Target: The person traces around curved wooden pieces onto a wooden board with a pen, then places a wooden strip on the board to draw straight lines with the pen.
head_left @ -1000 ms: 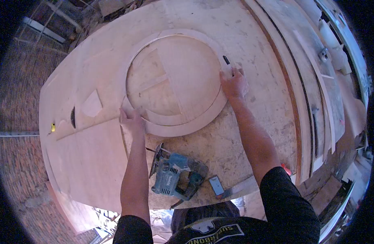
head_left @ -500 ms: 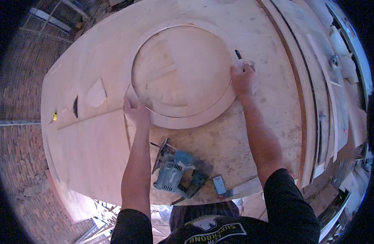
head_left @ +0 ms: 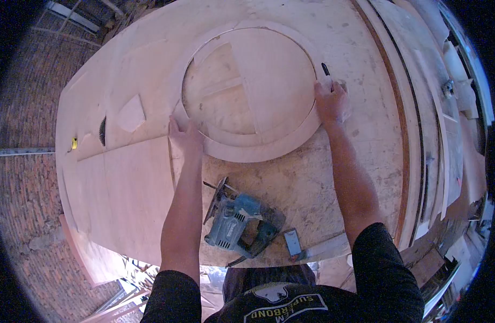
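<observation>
A broad, flat wooden ring [head_left: 253, 153] lies on the large plywood surface [head_left: 360, 129]. At its lower left rim is my left hand [head_left: 187, 137], thumb and fingers closed on the edge. My right hand [head_left: 331, 102] is closed at the right rim, against the ring. A marker [head_left: 326, 70] with a black end sticks up from the right fingers; the rest of it is hidden. Through the ring's opening show a smooth pale sheet [head_left: 277, 81] and rougher boards. Below the ring, between my forearms, a blue-grey jigsaw [head_left: 228, 229] lies on its side.
Right of the jigsaw lies a small phone-like rectangle [head_left: 292, 242]. To the left are a pale offcut [head_left: 132, 114], a dark toothed saw blade [head_left: 102, 131] and a yellow tape measure [head_left: 74, 143]. Long strips [head_left: 401, 129] run along the right side. A brick wall [head_left: 21, 215] stands at far left.
The whole view has shifted a little, so the ring and hands appear slightly further right and up. Both hands keep their places at the rim.
</observation>
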Action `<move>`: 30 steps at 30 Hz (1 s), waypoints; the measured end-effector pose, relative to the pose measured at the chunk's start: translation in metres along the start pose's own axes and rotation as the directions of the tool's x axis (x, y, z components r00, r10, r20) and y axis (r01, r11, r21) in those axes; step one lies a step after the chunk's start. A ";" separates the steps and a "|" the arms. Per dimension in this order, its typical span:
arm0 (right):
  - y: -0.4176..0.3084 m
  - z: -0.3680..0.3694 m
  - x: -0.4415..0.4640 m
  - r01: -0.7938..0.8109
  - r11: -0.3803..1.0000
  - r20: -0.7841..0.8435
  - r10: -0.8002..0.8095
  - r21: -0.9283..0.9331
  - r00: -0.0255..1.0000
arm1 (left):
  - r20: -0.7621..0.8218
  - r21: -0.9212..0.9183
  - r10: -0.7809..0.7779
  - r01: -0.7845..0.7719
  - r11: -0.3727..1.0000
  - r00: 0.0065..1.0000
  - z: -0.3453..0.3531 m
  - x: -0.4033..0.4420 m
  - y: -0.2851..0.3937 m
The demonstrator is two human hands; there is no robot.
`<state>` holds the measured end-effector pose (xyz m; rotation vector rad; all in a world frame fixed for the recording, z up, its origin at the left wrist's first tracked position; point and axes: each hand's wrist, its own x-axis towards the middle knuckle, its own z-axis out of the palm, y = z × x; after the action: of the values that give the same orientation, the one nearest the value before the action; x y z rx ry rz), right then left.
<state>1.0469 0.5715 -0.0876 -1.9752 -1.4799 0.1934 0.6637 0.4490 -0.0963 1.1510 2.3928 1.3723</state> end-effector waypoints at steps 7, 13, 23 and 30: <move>-0.006 -0.007 -0.003 -0.004 0.999 0.046 0.006 -0.035 0.999 | -0.024 -0.023 0.001 -0.001 1.000 1.000 0.005 -0.009 -0.016; 0.001 -0.003 -0.009 0.071 0.996 -0.008 -0.072 -0.050 0.997 | 0.034 0.166 0.056 -0.061 0.984 0.998 -0.002 -0.013 -0.006; -0.009 -0.010 -0.007 0.061 0.997 0.062 -0.057 -0.056 0.996 | 0.085 0.222 0.050 -0.068 0.973 0.995 -0.005 -0.018 -0.002; -0.003 -0.004 -0.004 0.101 0.990 -0.028 -0.104 -0.097 0.994 | -0.019 0.147 0.129 -0.125 0.981 0.991 -0.002 -0.010 -0.006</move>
<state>1.0447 0.5667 -0.0838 -1.9603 -1.5913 0.0462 0.6668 0.4388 -0.1022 1.3508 2.5157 1.2751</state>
